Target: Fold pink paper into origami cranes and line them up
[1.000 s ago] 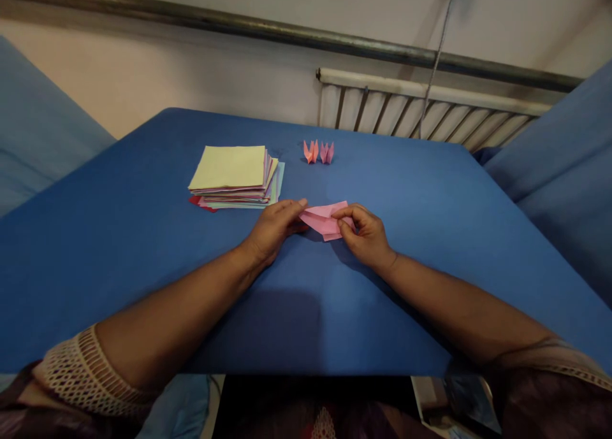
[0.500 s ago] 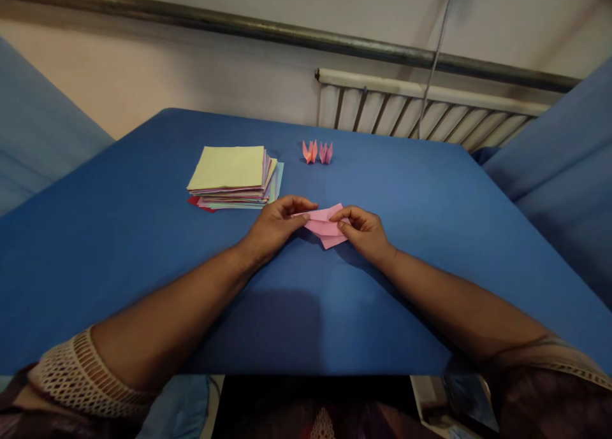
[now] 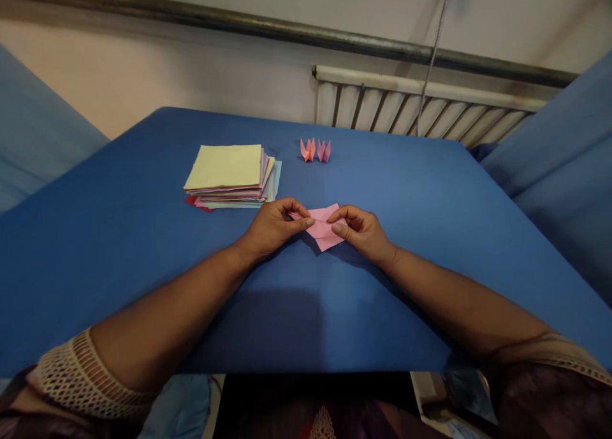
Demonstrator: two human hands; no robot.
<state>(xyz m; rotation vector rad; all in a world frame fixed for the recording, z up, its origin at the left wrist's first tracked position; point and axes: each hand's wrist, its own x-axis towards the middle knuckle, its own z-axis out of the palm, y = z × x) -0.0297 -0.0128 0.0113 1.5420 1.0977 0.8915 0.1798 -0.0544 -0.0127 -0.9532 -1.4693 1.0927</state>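
Observation:
A partly folded piece of pink paper [image 3: 325,230] is held up just over the blue table, creased across its middle with a pointed flap toward me. My left hand [image 3: 280,223] pinches its left side between thumb and fingers. On the right side, my right hand [image 3: 362,232] grips the paper the same way, thumb on top. The fingers cover both ends of the paper. Beyond the hands stand two small folded paper figures with upright points, an orange-pink one [image 3: 308,151] and a purple-pink one [image 3: 324,151].
A thick stack of coloured paper [image 3: 224,167], yellow on top, lies left of the figures, close to my left hand. The blue-covered table [image 3: 411,190] reaches back to a wall with a white radiator [image 3: 373,98] and a pipe [image 3: 268,31]. Blue curtains [image 3: 559,146] hang at both sides.
The pink paper's folds now lie flatter and more spread, its near flap facing me more. My left thumb has shifted slightly inward over it. Both hands keep their grip.

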